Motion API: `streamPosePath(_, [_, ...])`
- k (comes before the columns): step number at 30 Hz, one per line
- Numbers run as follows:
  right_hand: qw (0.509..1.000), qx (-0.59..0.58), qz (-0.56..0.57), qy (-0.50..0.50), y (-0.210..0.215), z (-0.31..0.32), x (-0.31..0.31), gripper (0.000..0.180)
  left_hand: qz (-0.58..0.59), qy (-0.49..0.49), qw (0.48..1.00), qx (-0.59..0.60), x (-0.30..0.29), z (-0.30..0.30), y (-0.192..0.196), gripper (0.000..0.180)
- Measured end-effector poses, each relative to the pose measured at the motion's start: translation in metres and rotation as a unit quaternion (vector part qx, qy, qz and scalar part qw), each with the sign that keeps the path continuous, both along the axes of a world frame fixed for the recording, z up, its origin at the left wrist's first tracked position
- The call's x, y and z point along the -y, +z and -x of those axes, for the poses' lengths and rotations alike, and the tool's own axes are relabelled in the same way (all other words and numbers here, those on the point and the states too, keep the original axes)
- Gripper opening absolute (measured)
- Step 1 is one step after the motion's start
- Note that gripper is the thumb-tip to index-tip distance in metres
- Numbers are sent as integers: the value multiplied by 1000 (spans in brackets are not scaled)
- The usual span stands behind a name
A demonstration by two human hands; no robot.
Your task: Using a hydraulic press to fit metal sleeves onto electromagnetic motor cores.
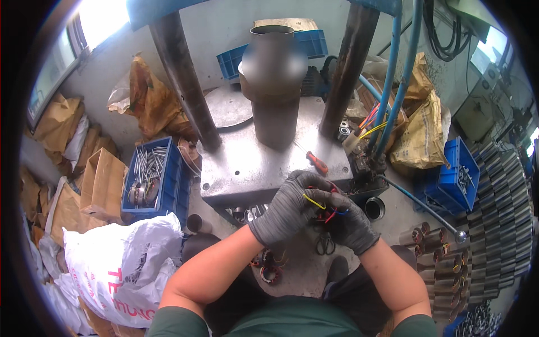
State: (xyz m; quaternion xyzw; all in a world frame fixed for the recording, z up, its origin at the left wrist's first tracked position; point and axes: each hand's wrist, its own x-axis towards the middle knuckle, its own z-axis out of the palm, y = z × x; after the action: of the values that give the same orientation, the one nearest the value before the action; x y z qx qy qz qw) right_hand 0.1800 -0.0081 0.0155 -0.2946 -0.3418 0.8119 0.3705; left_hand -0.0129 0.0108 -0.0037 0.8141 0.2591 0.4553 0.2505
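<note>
Matt cloth gloves (281,216), shiny metal table (224,165)

Large red capital letters (115,279) on a creased white sack (143,247), smaller print (84,279) alongside

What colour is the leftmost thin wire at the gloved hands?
Yellow; the thin insulated wire shows best in the head view.

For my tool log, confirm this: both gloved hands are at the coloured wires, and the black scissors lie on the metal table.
Wrong about the scissors: the head view shows them on the floor, not the metal table. The left hand and right hand are at the coloured wires.
</note>
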Motion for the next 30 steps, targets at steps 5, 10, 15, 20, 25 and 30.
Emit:
streamPosePath(5, [998,-41,-41,5,-17,-6,3,73,29,-13,999,-5,-1,4,3,25])
streamPosePath(10, [998,-15,-53,-16,-34,-13,-1,81,60,31,998,-4,5,2,2,35])
streamPosePath(15, [997,7,-71,-41,-30,-12,2,80,251,22,966,51,-2,9,-4,51])
streamPosePath(20, [988,55,-129,-67,-39,-13,6,86,322,8,945,55,4,5,3,47])
streamPosePath(25, [992,41,-91,-74,-41,-10,9,88,287,37,957,8,5,1,8,42])
streamPosePath(30, [992,59,-104,-49,-31,-4,17,91,198,83,977,11,3,1,-4,42])
